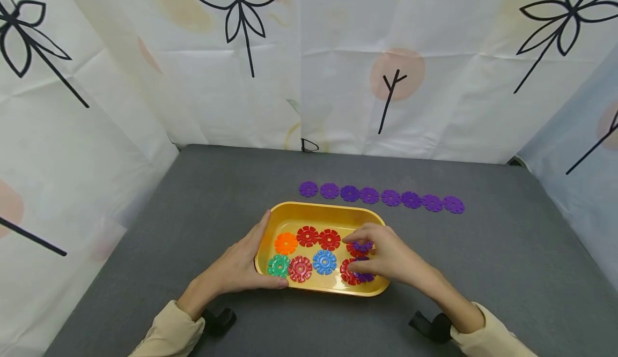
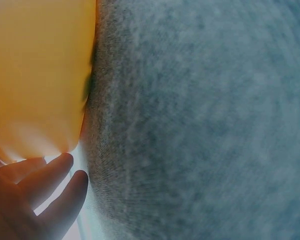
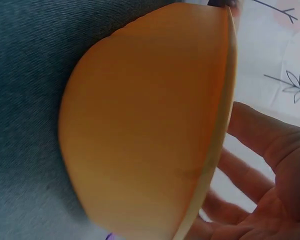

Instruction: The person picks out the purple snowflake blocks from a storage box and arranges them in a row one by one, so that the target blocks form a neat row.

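A yellow plastic tray stands on the dark table with flower-shaped plastic discs inside. My left hand grips its left end, thumb along the near side and fingers at the far left corner. Over the right end, my right hand reaches in with thumb and index finger apart. Between them are a tilted purple disc and, under the thumb, another purple disc, both overlapping red ones. The right wrist view shows the tray's outer wall with my fingers beyond the rim.
Behind the tray, several purple discs lie in a row slanting toward the right. Also in the tray are an orange disc, a green disc, a blue disc and several red discs. A patterned white curtain surrounds the table.
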A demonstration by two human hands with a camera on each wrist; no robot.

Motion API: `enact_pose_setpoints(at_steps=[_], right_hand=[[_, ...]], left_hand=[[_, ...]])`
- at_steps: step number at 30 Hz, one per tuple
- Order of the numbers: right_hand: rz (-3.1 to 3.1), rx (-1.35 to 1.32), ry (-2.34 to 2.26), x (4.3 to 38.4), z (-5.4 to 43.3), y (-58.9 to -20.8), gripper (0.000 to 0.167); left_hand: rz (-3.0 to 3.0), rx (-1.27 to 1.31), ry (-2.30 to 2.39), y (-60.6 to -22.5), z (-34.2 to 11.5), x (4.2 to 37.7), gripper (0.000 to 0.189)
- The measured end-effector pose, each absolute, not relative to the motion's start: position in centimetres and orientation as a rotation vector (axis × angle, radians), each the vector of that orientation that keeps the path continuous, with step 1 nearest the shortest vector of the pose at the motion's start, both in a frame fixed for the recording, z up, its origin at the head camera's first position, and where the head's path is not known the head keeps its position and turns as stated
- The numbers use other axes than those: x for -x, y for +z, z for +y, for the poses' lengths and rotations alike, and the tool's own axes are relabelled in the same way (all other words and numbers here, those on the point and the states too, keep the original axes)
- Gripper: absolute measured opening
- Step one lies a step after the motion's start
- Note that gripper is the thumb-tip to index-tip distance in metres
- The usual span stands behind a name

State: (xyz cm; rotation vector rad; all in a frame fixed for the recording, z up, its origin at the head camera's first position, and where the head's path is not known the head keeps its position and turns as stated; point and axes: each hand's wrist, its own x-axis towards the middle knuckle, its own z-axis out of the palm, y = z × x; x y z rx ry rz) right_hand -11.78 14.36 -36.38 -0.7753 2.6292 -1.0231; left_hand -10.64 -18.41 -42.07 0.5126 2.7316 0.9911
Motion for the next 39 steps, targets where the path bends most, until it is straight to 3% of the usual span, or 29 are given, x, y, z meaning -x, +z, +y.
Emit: enact_pose_setpoints(at_steps=[10, 21, 33, 39], right_hand=[[2.625, 0.704, -0.796, 11.3, 12.2, -37.2, 0.047], [2.593, 0.803, -0.953, 11.7, 12.2, -38.8, 0.042], [2.700, 0.545, -0.809, 11.6, 11.1, -38.8, 0.049], [2.691, 0.586, -0.801, 11.8, 11.1, -39.2, 0.054]], left_hand=[[2.725, -0.495, 1.009, -42.0, -18.4, 10.6, 0.139], [2.718, -0.495, 1.011, -42.0, -18.4, 10.6, 0.138], [2.719, -0.489, 1.011, -42.0, -18.4, 10.5, 0.139], [2.722, -0.489, 1.007, -42.0, -18.4, 10.6, 0.139]])
